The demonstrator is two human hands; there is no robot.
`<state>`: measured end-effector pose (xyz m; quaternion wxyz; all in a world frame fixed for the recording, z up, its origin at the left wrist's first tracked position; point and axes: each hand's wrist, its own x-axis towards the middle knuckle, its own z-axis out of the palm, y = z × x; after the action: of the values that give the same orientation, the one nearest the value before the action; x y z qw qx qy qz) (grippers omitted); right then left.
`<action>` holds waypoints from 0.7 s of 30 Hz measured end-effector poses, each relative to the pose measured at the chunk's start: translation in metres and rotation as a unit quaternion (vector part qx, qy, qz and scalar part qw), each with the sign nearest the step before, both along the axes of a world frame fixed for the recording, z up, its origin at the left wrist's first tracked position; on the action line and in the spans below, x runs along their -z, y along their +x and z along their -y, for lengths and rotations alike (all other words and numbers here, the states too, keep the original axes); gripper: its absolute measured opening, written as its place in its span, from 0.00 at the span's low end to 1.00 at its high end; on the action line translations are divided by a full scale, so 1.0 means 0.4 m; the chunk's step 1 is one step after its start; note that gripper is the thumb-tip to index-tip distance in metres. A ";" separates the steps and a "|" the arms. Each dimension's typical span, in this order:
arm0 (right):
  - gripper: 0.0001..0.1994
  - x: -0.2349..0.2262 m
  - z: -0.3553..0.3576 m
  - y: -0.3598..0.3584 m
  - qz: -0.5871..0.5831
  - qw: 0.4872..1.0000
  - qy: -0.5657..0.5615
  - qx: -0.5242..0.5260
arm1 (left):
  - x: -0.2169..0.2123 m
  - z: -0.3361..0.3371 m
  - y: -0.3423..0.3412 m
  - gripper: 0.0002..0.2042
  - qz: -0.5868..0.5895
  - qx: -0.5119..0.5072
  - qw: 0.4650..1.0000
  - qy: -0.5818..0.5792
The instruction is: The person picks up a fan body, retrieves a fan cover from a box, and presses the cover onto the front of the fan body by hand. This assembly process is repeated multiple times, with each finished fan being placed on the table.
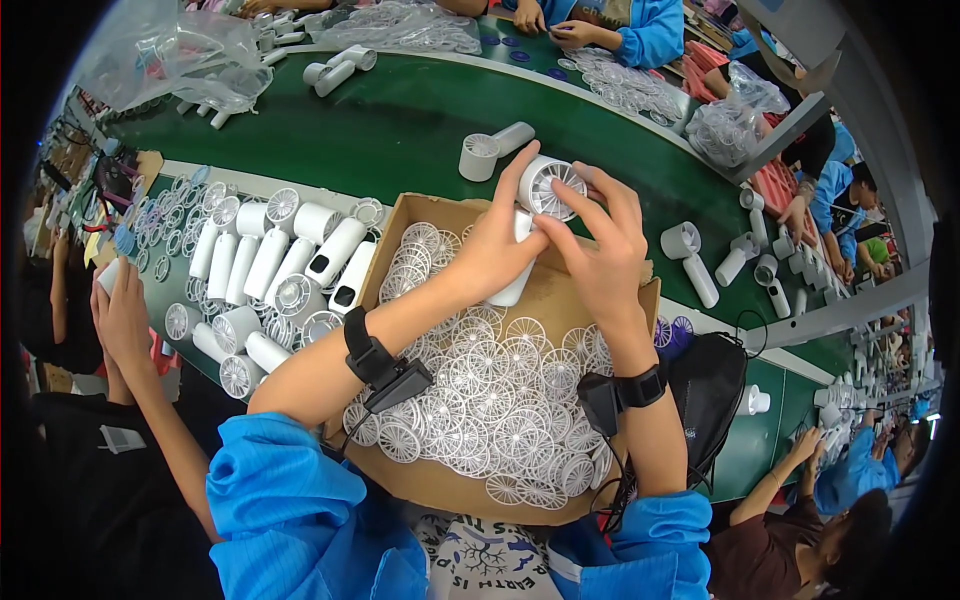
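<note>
A white handheld fan (pixel 513 284) is held over the far part of an open cardboard box (pixel 575 292). My left hand (pixel 497 248) is closed around its handle and the side of its round head. At the head's open face, the thumb and fingers of my right hand (pixel 607 238) grip the rim and touch the spoked white grille (pixel 550 188). Whether that grille is seated in the rim, I cannot tell. Below my wrists, many loose white round grilles (pixel 490 385) fill the box.
Several white fans (pixel 265 262) lie crowded left of the box, beside loose rings (pixel 180 225). On the green conveyor (pixel 410 125) rest more fans, one (pixel 480 157) just beyond my hands. A black bag (pixel 705 395) sits at right. Co-workers' hands (pixel 122 318) are at left and across.
</note>
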<state>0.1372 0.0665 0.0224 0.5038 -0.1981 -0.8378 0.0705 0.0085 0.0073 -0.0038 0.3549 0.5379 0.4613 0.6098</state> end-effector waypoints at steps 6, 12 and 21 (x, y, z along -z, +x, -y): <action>0.18 0.007 -0.003 0.001 -0.005 1.000 0.006 -0.005 | -0.003 0.005 0.000 0.39 0.027 0.014 0.999 -0.021; 0.16 0.006 -0.017 0.008 0.036 0.998 0.053 -0.009 | -0.014 0.013 -0.013 0.39 0.051 0.074 0.993 -0.076; 0.17 0.027 -0.018 -0.002 -0.186 0.767 -0.535 -0.302 | -0.047 0.027 -0.037 0.31 0.171 0.165 0.968 -0.086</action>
<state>0.1363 0.0737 0.0115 0.4152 -0.1550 -0.5708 0.6912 -0.0064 -0.0034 0.0152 0.5689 0.4618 0.3500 0.5836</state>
